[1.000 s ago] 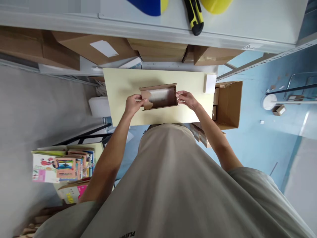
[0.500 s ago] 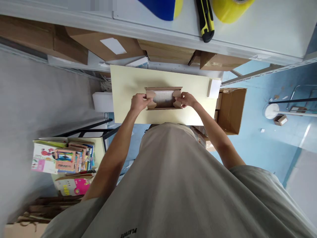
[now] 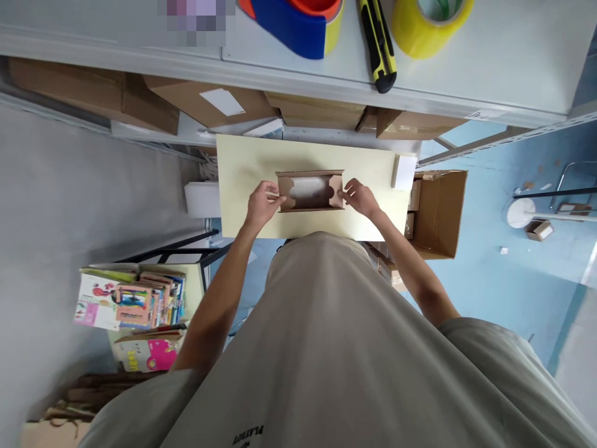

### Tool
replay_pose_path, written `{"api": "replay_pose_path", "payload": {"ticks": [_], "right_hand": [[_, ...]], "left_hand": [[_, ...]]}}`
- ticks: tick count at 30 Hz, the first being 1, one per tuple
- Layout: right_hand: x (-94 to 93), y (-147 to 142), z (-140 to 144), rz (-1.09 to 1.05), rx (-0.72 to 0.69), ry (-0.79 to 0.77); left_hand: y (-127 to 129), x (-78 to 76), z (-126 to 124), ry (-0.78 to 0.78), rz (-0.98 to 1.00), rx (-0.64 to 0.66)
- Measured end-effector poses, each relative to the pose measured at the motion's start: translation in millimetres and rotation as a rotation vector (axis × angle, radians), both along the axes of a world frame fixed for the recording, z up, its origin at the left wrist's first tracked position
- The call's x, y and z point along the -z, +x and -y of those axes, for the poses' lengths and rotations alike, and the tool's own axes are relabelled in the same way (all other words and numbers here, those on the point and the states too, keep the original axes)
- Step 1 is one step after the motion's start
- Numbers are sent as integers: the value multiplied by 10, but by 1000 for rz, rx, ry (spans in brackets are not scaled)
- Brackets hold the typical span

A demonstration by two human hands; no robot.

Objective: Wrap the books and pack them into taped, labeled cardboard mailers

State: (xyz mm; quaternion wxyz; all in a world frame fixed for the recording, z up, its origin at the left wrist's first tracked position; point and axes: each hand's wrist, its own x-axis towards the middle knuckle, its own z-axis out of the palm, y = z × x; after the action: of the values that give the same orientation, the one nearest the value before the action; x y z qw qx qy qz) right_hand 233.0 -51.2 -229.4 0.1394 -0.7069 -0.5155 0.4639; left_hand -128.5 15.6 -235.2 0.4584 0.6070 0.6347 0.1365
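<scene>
A small brown cardboard box (image 3: pixel 310 191) with an open top lies in the middle of the pale yellow tabletop (image 3: pixel 242 162), between the person's two hands. The left hand (image 3: pixel 260 204) curls its fingers against the box's left end flap; the right hand (image 3: pixel 360 197) presses loosely bent fingers on the right flap. A white block (image 3: pixel 403 172) sits well apart.
</scene>
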Motion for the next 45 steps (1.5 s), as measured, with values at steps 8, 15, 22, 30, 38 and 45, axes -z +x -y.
{"api": "replay_pose_path", "payload": {"ticks": [8,15,22,30,38,45], "right_hand": [[-288,-10,489,174,-440,273],[-324,-168,268,221,-499,281],[-98,-199,146,71,-128,81],[216,-365,45,245,165,233],[66,-237,-193,387,-296,331],[-114,-283,41,450,-423,359]], "left_hand": [[-178,-204,360,-21,153,340],[-83,-154,211,-24,67,252],[-25,17,-27,-22,-65,186],[220,178,5,289,-105,55],[280,-28,-70,377,-47,336],[191,-66,171,341,-90,337]]}}
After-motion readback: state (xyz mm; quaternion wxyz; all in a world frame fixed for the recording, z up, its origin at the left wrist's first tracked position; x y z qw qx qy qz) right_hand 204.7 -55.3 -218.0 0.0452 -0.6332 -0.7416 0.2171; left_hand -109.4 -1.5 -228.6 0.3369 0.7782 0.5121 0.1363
